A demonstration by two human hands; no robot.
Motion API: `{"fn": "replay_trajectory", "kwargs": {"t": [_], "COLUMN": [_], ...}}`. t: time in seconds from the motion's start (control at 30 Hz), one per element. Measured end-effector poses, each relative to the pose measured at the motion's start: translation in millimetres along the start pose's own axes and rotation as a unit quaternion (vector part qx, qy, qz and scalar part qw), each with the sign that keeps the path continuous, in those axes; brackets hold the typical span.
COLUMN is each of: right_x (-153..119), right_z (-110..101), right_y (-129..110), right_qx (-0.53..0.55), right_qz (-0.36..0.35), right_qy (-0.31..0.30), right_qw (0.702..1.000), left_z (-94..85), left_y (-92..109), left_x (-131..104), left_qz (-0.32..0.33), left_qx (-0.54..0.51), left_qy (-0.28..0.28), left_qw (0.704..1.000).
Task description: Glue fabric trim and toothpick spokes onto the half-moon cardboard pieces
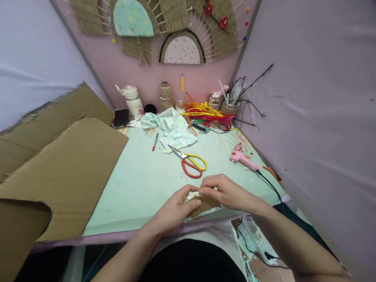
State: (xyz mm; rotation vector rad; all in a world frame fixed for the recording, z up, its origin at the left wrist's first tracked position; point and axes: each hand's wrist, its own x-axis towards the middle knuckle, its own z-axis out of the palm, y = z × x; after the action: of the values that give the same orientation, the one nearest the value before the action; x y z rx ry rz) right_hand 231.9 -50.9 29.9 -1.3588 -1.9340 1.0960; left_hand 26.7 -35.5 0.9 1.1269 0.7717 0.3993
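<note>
Near the table's front edge, a small piece of brown cardboard (205, 206) has patterned light fabric (194, 195) around its edge. My left hand (182, 203) grips it from the left, thumb on the cardboard and fingers at the fabric. From the right, my right hand (221, 190) is pinched at the fabric along the top edge; its fingertips are partly hidden. Just beyond the hands lie scissors (188, 159) with one red and one yellow handle, blades slightly apart and pointing away to the left.
Large cardboard sheets (88, 156) cover the left side. A pink glue gun (243, 158) with a black cord lies right, near thin sticks. Crumpled fabric (176, 131), a red marker (155, 141), coloured pipe cleaners (205, 111), a twine spool (166, 96) and a white bottle (133, 102) are farther back.
</note>
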Motion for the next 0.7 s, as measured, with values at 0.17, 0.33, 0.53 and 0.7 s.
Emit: {"fn": "replay_trajectory", "kwargs": {"t": [0.17, 0.33, 0.53, 0.7], "right_x": [-7.8, -33.7, -53.2, -39.5], "right_z": [-21.6, -55.9, -72.3, -71.2], "right_y": [31.1, 94.5, 142.5, 148.8], "right_qx": [0.03, -0.24, -0.377, -0.366], "right_qz": [0.033, 0.165, 0.285, 0.285], "right_qy": [0.182, 0.343, 0.263, 0.289], "right_qw": [0.982, 0.893, 0.841, 0.837], "left_z": [5.6, 6.3, 2.6, -0.8], "left_y": [-7.0, -1.7, 1.6, 3.1], "left_x": [5.7, 2.3, 3.3, 4.8], "left_qz": [0.007, 0.0, 0.009, 0.022], "left_qx": [-0.151, -0.27, -0.275, -0.274], "left_qy": [0.054, 0.082, 0.104, 0.122], "left_qw": [0.987, 0.959, 0.956, 0.954]}}
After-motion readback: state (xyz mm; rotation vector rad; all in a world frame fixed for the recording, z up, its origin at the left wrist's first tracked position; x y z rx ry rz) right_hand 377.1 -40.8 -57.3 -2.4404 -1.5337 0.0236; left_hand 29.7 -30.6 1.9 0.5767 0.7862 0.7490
